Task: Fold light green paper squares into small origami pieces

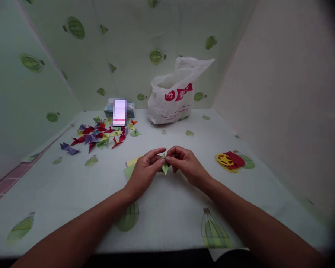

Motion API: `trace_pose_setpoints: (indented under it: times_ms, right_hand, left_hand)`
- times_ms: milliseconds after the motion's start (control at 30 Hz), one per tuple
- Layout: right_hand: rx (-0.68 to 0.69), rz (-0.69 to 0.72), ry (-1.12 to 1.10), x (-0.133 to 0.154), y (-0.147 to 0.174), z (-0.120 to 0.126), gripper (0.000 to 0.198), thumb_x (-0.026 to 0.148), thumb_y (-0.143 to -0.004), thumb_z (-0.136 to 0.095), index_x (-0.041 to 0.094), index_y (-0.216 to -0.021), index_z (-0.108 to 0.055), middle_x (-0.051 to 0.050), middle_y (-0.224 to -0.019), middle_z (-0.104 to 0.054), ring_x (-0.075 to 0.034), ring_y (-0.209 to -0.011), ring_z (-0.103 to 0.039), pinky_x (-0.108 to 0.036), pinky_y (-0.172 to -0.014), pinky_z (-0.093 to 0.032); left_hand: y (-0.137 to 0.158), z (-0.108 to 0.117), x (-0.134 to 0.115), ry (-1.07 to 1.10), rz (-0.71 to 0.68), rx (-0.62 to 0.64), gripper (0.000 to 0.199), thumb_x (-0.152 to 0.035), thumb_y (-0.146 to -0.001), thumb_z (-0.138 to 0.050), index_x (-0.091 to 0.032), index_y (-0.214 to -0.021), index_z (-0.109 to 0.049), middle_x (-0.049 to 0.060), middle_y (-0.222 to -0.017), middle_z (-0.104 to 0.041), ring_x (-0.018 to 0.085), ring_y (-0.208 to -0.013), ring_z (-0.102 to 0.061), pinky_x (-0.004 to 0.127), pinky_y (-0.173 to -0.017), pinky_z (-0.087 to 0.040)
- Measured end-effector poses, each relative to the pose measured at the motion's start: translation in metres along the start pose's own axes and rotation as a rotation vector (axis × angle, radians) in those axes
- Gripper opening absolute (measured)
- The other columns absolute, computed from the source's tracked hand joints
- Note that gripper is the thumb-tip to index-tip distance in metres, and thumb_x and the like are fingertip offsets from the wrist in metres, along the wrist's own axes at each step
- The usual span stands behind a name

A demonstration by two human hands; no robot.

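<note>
Watching this from my end: the surface (173, 216) is pale with green balloon prints, and the biggest thing on it is a white plastic bag (170, 95) at the back. Next is a loose pile of folded paper birds (91, 139), far left. Left hand (143, 169) and right hand (185, 162) are up front, thumbs and fingertips pinched in on one piece from either side. Yellow and green paper sheets (129, 172) poke out by the left hand, and red and yellow cutouts (236, 160) sit off right. Smallest is the green folded paper (164, 169), upright between the fingertips; fingers behind it are hidden. If I were steering, I'd anchor it lightly with the left, line up the edges, then crease with the right from the tip. Too much squeeze could crumple those points.
</note>
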State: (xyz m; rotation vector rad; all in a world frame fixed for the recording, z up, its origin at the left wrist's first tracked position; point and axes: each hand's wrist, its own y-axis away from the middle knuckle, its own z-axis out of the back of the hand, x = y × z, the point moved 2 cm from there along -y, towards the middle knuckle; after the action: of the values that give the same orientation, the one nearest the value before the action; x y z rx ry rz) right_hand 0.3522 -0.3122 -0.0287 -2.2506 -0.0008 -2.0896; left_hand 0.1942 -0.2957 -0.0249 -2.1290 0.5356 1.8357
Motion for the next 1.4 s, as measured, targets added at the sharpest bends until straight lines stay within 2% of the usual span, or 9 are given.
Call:
trace_pose_setpoints:
  times_ms: [267, 467, 533, 667, 833, 1200, 1400]
  right_hand:
    - [-0.009, 0.037, 0.041, 0.0008, 0.0004, 0.0002, 0.014, 0.029, -0.078, -0.071, 0.017, -0.081, -0.063, 0.003, -0.064, -0.057, -0.01, -0.059, -0.051, -0.023, -0.051, -0.04]
    - [0.005, 0.012, 0.054, 0.0043, 0.0018, -0.0011, 0.012, 0.026, -0.076, -0.069, 0.017, -0.076, -0.062, 0.004, -0.063, -0.055, -0.009, -0.057, -0.049, -0.023, -0.052, -0.039]
    - [0.003, -0.003, 0.043, 0.0047, 0.0024, -0.0017, 0.011, 0.025, -0.076, -0.068, 0.017, -0.075, -0.061, 0.004, -0.065, -0.057, -0.009, -0.058, -0.05, -0.023, -0.052, -0.038]
    - [-0.01, -0.019, -0.004, 0.0049, 0.0029, -0.0032, 0.01, 0.024, -0.074, -0.068, 0.017, -0.074, -0.061, 0.004, -0.063, -0.056, -0.008, -0.056, -0.049, -0.022, -0.05, -0.038]
    - [-0.024, -0.035, -0.029, 0.0048, 0.0028, -0.0044, 0.011, 0.025, -0.072, -0.068, 0.017, -0.073, -0.06, 0.005, -0.063, -0.056, -0.007, -0.052, -0.047, -0.022, -0.048, -0.038]
    - [-0.01, -0.029, -0.028, 0.0043, 0.0031, -0.006, 0.012, 0.025, -0.073, -0.068, 0.018, -0.073, -0.058, 0.006, -0.061, -0.054, -0.007, -0.047, -0.047, -0.022, -0.044, -0.039]
    - [-0.002, -0.01, 0.0, 0.0033, 0.0019, -0.0053, 0.012, 0.025, -0.075, -0.067, 0.017, -0.073, -0.058, 0.006, -0.061, -0.054, -0.007, -0.047, -0.047, -0.021, -0.044, -0.039]
  left_hand:
    - [-0.0011, -0.0003, 0.0004, 0.003, 0.006, 0.033, 0.047, -0.035, -0.083, -0.071, -0.018, -0.126, -0.062, 0.004, -0.089, -0.072, 0.016, -0.085, -0.065, 0.028, -0.079, -0.047]
    - [-0.0012, -0.0005, 0.0003, -0.004, 0.015, 0.061, 0.046, -0.032, -0.083, -0.072, -0.02, -0.126, -0.061, 0.004, -0.09, -0.071, 0.015, -0.084, -0.065, 0.027, -0.078, -0.047]
    - [-0.0015, -0.0005, 0.0003, 0.0, 0.025, 0.059, 0.041, -0.032, -0.082, -0.072, -0.019, -0.12, -0.062, 0.003, -0.09, -0.071, 0.015, -0.083, -0.064, 0.027, -0.077, -0.047]
    - [-0.0032, 0.0014, 0.0005, -0.049, 0.063, 0.025, 0.025, -0.035, -0.081, -0.071, -0.016, -0.096, -0.065, 0.003, -0.084, -0.068, 0.013, -0.075, -0.061, 0.027, -0.071, -0.048]
    - [-0.0036, 0.0016, -0.0031, -0.143, 0.079, 0.008, 0.023, -0.037, -0.081, -0.068, -0.014, -0.082, -0.067, 0.002, -0.075, -0.063, 0.012, -0.067, -0.056, 0.026, -0.066, -0.047]
    - [-0.0031, 0.0004, -0.005, -0.106, 0.074, 0.007, 0.022, -0.036, -0.079, -0.07, -0.015, -0.079, -0.066, 0.001, -0.074, -0.062, 0.012, -0.067, -0.056, 0.027, -0.067, -0.049]
    - [-0.0025, 0.0011, -0.0037, -0.111, 0.058, 0.031, 0.025, -0.04, -0.084, -0.067, -0.015, -0.08, -0.066, 0.002, -0.076, -0.061, 0.012, -0.069, -0.055, 0.027, -0.068, -0.05]
